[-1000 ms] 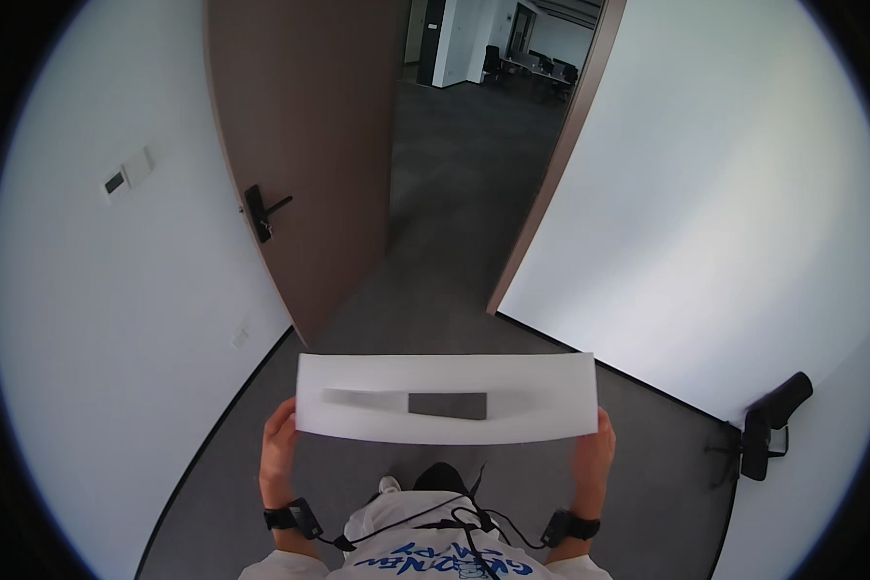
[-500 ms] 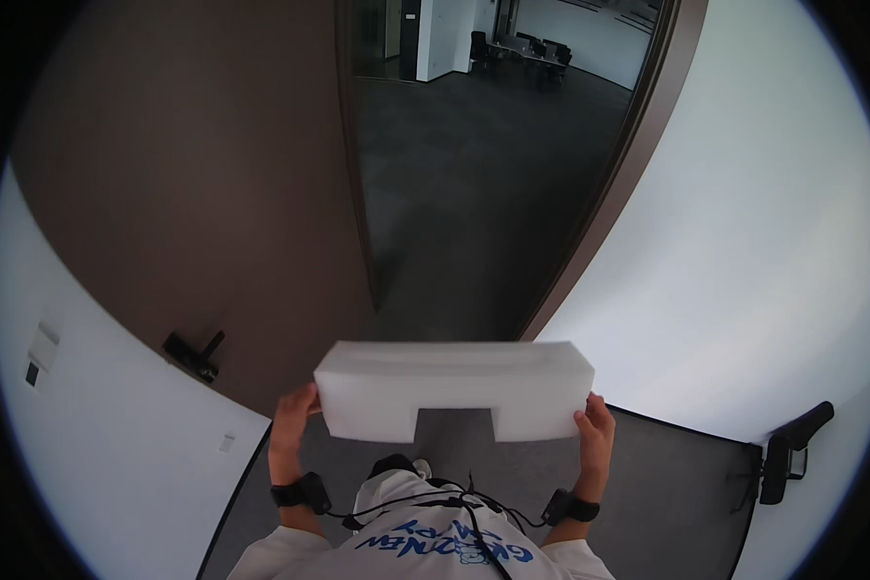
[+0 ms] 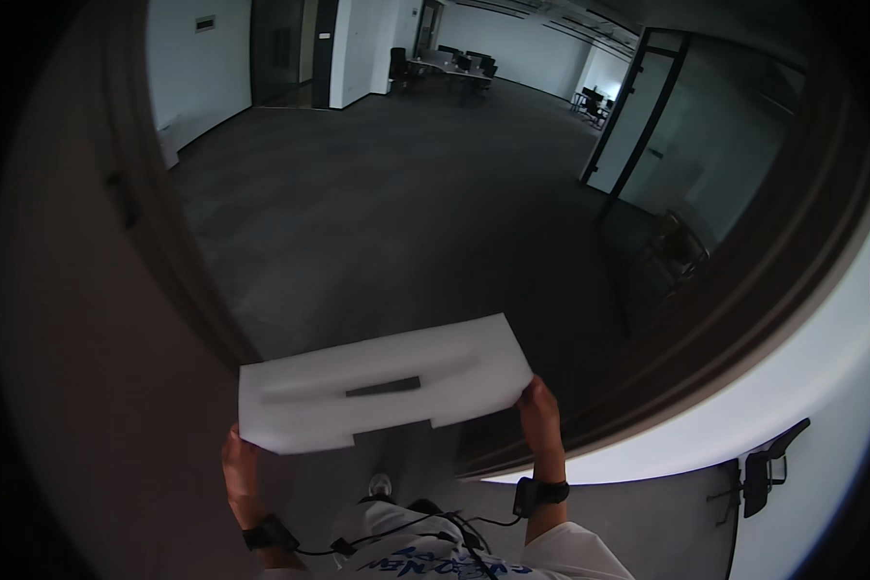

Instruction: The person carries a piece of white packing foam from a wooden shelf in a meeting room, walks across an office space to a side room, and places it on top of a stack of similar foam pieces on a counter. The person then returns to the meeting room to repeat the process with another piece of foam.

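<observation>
A long white foam block (image 3: 464,358) with a narrow slot through its middle and a notch in its near edge spans the space between both hands, tilted so its right end sits higher in the picture. My left hand (image 3: 240,450) is closed on its left end, and my right hand (image 3: 537,402) grips the right end. Black devices are strapped to both wrists, with cables running across the white shirt below.
I am in a doorway, between a brown door (image 3: 77,300) and a frame (image 3: 725,358). Beyond lie dark carpet (image 3: 377,213), a glass partition (image 3: 628,121), a folded chair (image 3: 677,246) and distant desks (image 3: 445,68). A black chair (image 3: 766,478) stands at right.
I have moved forward into the doorway; more of the dim room beyond shows. The foam block has shifted left and tilted, still held at both ends.
</observation>
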`<action>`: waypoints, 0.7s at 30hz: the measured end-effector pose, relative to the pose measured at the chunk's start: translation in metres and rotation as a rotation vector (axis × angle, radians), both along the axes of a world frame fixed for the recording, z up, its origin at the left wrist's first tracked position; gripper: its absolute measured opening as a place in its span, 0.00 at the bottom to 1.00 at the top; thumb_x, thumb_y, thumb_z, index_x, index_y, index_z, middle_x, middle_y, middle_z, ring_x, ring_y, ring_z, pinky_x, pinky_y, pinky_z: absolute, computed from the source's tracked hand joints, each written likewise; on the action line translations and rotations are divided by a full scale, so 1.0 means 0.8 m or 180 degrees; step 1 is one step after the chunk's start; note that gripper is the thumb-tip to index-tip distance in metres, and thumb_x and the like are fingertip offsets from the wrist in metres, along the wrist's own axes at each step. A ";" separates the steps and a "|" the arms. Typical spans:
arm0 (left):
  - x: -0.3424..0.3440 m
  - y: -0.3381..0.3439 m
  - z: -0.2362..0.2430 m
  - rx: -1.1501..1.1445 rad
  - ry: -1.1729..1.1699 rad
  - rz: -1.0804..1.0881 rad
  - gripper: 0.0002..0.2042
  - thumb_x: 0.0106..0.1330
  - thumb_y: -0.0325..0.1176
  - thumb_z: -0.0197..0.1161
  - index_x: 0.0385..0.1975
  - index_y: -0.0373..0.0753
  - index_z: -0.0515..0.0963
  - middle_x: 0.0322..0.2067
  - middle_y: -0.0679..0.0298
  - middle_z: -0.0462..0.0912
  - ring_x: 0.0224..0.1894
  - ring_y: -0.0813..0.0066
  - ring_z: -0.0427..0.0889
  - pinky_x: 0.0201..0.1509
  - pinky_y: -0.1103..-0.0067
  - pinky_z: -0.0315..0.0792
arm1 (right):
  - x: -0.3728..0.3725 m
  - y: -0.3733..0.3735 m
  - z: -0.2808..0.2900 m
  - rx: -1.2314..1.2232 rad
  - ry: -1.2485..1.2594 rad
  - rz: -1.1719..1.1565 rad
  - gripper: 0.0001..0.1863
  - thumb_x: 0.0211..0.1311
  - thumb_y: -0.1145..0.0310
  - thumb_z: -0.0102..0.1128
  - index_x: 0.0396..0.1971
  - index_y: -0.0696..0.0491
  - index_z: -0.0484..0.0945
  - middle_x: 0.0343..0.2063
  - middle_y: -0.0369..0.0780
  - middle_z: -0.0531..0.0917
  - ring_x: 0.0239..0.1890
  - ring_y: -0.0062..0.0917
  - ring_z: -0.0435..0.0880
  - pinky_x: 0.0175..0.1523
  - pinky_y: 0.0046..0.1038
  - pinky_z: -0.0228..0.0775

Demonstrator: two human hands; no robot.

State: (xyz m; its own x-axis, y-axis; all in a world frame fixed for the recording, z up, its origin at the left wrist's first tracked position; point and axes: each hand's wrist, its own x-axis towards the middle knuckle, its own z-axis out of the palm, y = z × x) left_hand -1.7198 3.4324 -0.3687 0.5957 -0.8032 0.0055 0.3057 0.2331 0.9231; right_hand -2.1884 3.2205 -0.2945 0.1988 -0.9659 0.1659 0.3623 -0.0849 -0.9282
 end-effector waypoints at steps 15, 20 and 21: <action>0.047 -0.780 -0.002 0.2042 -0.1543 -0.1496 0.21 0.71 0.41 0.54 0.51 0.26 0.78 0.40 0.60 0.84 0.43 0.70 0.82 0.53 0.75 0.74 | -0.035 -0.521 -0.099 0.1359 0.0849 -0.1048 0.10 0.67 0.71 0.57 0.42 0.61 0.80 0.35 0.34 0.83 0.36 0.16 0.81 0.38 0.20 0.72; 0.088 -0.968 0.044 -0.0070 -0.0326 -0.1004 0.19 0.67 0.31 0.54 0.56 0.29 0.77 0.50 0.61 0.83 0.50 0.73 0.80 0.58 0.77 0.72 | 0.012 -0.791 0.004 0.0193 0.0150 -0.1347 0.09 0.67 0.77 0.53 0.41 0.60 0.81 0.35 0.34 0.84 0.37 0.18 0.81 0.43 0.22 0.73; 0.098 -1.017 0.043 -0.0108 -0.0334 -0.1024 0.21 0.67 0.30 0.54 0.59 0.30 0.74 0.55 0.61 0.80 0.56 0.70 0.77 0.62 0.75 0.69 | 0.007 -0.834 0.007 0.0210 0.0023 -0.1585 0.10 0.66 0.79 0.51 0.43 0.61 0.81 0.36 0.35 0.84 0.39 0.18 0.81 0.45 0.23 0.72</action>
